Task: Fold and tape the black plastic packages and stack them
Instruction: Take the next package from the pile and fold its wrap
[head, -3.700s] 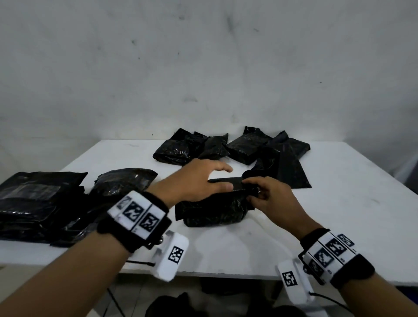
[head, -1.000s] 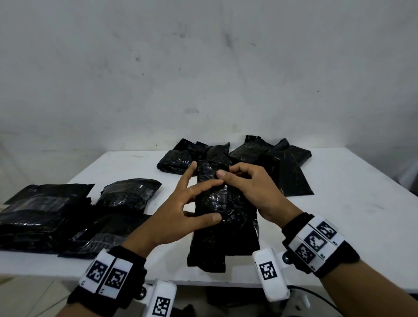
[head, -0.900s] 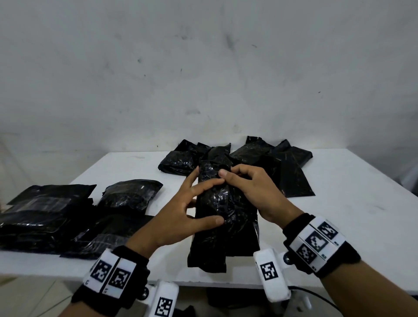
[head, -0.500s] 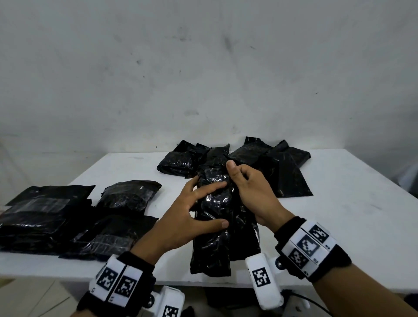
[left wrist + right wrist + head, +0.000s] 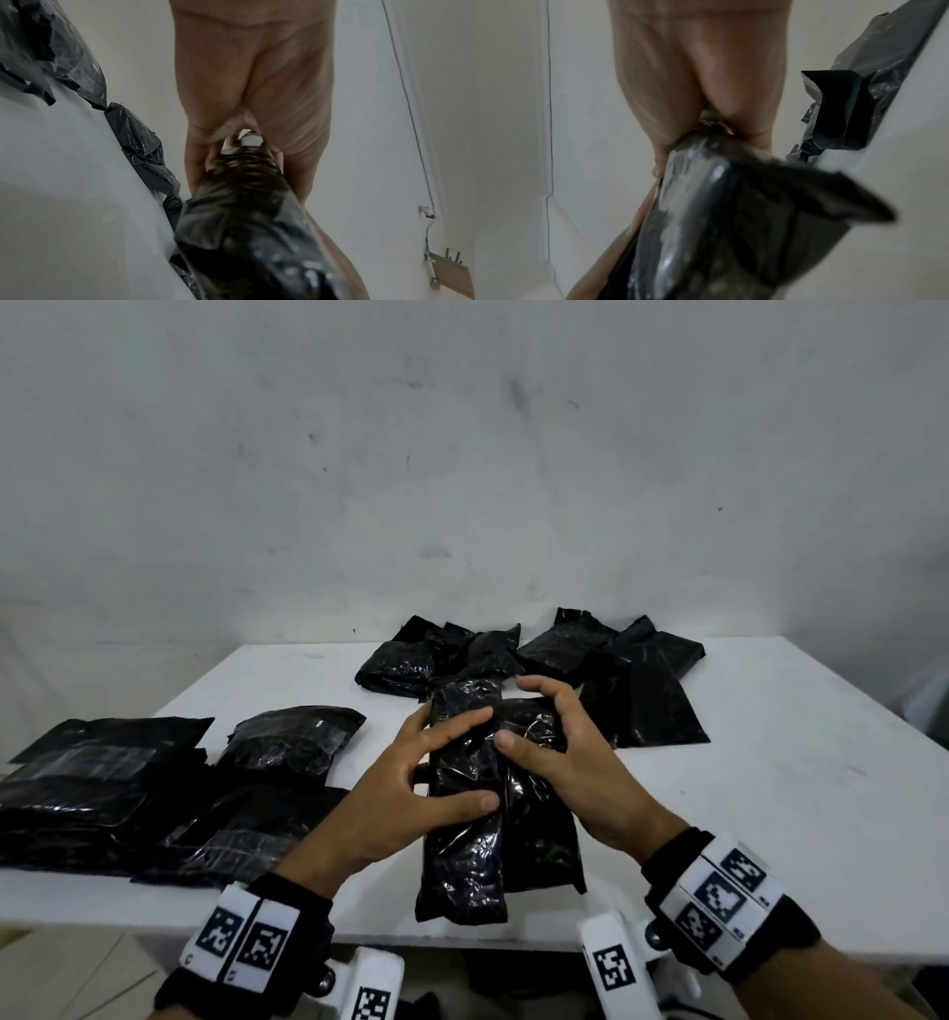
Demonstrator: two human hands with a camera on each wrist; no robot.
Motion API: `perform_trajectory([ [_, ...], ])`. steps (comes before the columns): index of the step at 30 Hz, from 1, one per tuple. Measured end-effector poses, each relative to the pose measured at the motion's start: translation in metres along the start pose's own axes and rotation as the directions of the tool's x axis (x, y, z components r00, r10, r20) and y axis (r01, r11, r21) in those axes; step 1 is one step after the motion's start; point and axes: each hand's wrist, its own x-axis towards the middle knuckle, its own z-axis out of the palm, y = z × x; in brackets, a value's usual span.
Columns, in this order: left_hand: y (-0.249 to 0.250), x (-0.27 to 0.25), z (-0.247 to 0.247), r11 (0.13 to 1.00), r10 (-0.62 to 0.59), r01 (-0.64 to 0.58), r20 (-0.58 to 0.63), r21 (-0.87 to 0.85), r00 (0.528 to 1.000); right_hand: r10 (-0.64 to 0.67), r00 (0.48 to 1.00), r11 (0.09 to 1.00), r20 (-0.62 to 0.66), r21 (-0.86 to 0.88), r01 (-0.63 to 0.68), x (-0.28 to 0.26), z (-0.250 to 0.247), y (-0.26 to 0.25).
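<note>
A long black plastic package stands lengthwise over the white table's front edge, held between both hands. My left hand grips its left side, thumb low and fingers across the front. My right hand curls over the upper right part, thumb pressing the front seam. In the left wrist view the package runs out from the left hand. The right wrist view shows the package under the right hand, with a loose flap to the right.
A loose pile of black packages lies at the back middle of the white table. A stack of flat black packages fills the left side. A bare wall rises behind the table.
The package lay crosswise on the table earlier and is now held lengthwise. In the last second my right hand slid from a pinch at the top to a curl over the right side.
</note>
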Motion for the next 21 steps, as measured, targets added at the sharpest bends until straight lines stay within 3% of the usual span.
perform_trajectory([
  [5,0.000,-0.001,0.002,0.999,-0.012,0.012,0.003,0.049,1.000,-0.001,0.999,1.000,0.034,0.007,0.001,0.000,0.008,0.002],
  [13,0.000,-0.002,0.009,0.996,-0.023,0.029,-0.065,0.085,0.998,0.045,0.997,0.998,-0.059,-0.028,-0.047,0.004,0.013,0.011],
  [21,-0.002,-0.004,0.012,0.994,-0.042,0.046,-0.033,0.104,0.999,0.030,0.995,0.999,-0.096,-0.017,-0.031,0.003,0.015,0.015],
])
